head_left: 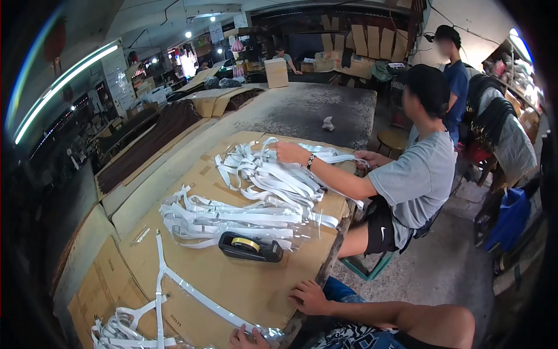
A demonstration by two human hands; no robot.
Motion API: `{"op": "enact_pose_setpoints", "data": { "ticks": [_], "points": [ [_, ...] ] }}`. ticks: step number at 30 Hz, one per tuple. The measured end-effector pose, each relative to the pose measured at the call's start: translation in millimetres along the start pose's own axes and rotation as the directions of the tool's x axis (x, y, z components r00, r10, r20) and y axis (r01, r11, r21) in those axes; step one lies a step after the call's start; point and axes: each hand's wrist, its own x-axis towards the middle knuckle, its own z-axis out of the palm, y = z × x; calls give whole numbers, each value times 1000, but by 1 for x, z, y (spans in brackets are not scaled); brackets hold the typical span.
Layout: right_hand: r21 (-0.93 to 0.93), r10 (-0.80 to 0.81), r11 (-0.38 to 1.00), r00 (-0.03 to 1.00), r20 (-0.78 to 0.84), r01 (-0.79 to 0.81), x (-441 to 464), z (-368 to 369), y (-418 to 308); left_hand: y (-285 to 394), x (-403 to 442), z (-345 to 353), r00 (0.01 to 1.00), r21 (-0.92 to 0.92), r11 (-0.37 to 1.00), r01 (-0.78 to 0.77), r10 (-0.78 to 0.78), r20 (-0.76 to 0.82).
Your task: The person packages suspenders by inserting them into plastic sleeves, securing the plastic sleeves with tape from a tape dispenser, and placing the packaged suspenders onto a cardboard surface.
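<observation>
A pair of white Y-shaped suspenders (159, 276) lies stretched over the cardboard, a metal clip at its far end. My left hand (249, 338), cut off by the bottom edge, has its fingers bent at the suspenders' near end, beside some clear plastic. With loosely bent, slightly parted fingers, my right hand (308, 298) rests on the cardboard (244, 291) near the table's edge and holds nothing. Ahead of it stands a black tape dispenser (251, 248) with a yellow roll. Suspenders in clear wrapping (232, 218) are piled just beyond the dispenser.
A co-worker in a grey shirt (415, 168) sits to my right, hands at a heap of white suspenders (279, 174). More suspenders (125, 328) lie at the lower left. A crumpled scrap (328, 123) and a carton (276, 73) are on the dark tabletop. Another person (456, 81) stands behind.
</observation>
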Motion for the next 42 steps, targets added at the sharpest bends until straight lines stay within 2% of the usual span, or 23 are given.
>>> {"op": "enact_pose_setpoints", "data": {
  "ticks": [3, 6, 9, 12, 15, 18, 21, 24, 27, 30, 34, 37, 42],
  "points": [
    [4, 1, 1000, 1000, -2, -1, -1, 1, 2, -11, -4, 6, 994, 32, 994, -105, 106, -27],
    [-4, 12, 1000, 999, 29, -12, -3, 1, 2, 41, 11, -30, 987, -164, 975, 150, -139, 80],
    [-7, 19, 1000, 999, 42, -19, -2, -2, 0, 13, 6, -13, 993, 18, 999, 40, -42, 108],
    [24, -17, 1000, 999, -27, 18, 1, -1, -1, 12, 3, -13, 990, 98, 995, -29, 15, 139],
    [18, -14, 1000, 1000, -24, 15, 1, -1, -1, -9, 3, -4, 947, 265, 916, -302, 255, 195],
    [10, -2, 1000, 1000, -1, 2, 1, -2, -1, 11, 3, -12, 993, 49, 998, 36, -42, 112],
    [9, 4, 1000, 1000, 13, -4, 0, 0, -1, 22, 6, -18, 989, 0, 995, 103, -103, 104],
    [15, -3, 1000, 1000, 8, 3, -1, 0, 0, 32, 9, -28, 980, 15, 992, 129, -129, 151],
    [-2, -10, 1000, 1000, 6, 10, 0, -2, -1, 26, 5, -24, 992, -15, 999, 46, -43, 121],
    [8, -34, 999, 999, -27, 34, -2, 2, 2, 26, 6, -26, 986, 49, 997, 52, -60, 156],
    [19, -33, 999, 999, -26, 33, -4, 3, 4, 25, 4, -21, 996, -2, 999, 50, -50, 72],
    [14, -29, 999, 999, -29, 29, -2, 1, 1, 27, 5, -22, 993, -49, 995, 92, -88, 82],
    [9, -16, 1000, 1000, -4, 16, -3, 2, 0, 26, 5, -25, 983, -17, 992, 128, -125, 135]
  ]
}}
